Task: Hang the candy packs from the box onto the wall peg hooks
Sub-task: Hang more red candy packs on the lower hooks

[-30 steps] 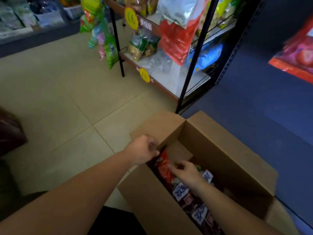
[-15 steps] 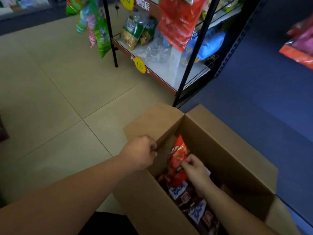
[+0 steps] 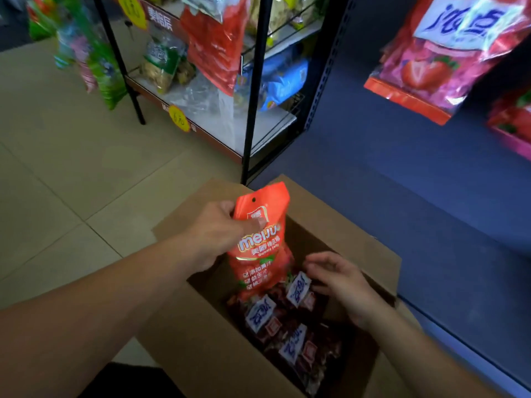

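Left hand is pinching the orange candy pack near its top, thumb on the front, holding it upright over the open cardboard box. The pack's lower end is dipping among the dark packs inside. Right hand is hovering low over those, fingers loosely spread, gripping nothing. Black shelf rack is standing just behind the box, full of snack bags. Strawberry pack is hanging on the blue wall, well apart

"Gummy jelly" on orange pack
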